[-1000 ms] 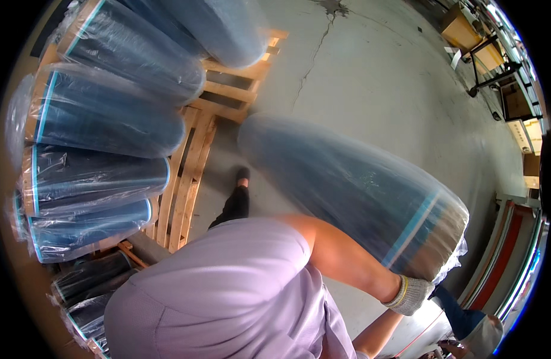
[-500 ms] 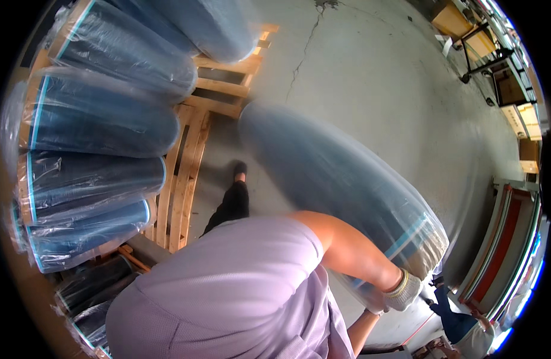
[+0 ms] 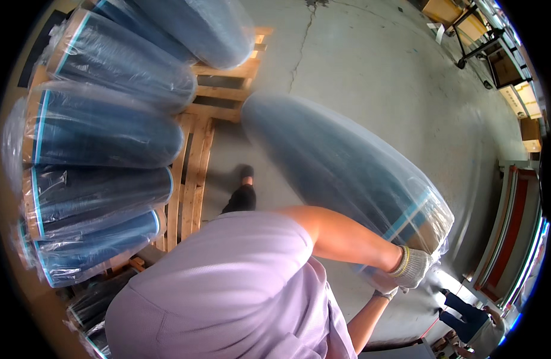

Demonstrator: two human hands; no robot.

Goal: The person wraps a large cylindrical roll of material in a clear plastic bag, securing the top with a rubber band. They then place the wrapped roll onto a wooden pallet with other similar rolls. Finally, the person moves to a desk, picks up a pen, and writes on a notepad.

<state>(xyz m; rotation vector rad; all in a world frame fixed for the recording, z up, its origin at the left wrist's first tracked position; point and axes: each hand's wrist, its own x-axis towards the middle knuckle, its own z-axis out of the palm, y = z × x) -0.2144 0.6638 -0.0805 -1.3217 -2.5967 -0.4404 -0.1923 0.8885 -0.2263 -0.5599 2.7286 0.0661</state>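
Observation:
I carry a long roll of blue fabric in clear plastic (image 3: 341, 167), blurred, slanting from near the pallet down to the lower right. My left hand (image 3: 414, 267), in a white knit glove, reaches across my lavender shirt and grips the roll's near end. My right hand (image 3: 383, 287) comes up from below and holds the underside of the same end. My dark shoe (image 3: 246, 173) stands on the grey concrete floor beside the pallet.
Several plastic-wrapped blue rolls (image 3: 102, 134) lie stacked on a wooden pallet (image 3: 195, 173) at the left. Another person's legs (image 3: 464, 308) show at the lower right. Racks and boxes (image 3: 467, 30) stand at the top right, a red-and-white frame (image 3: 515, 239) at the right.
The roll stays in both hands. Its gripped end and my gloved hands have shifted slightly up and to the right, and the view has tilted a little.

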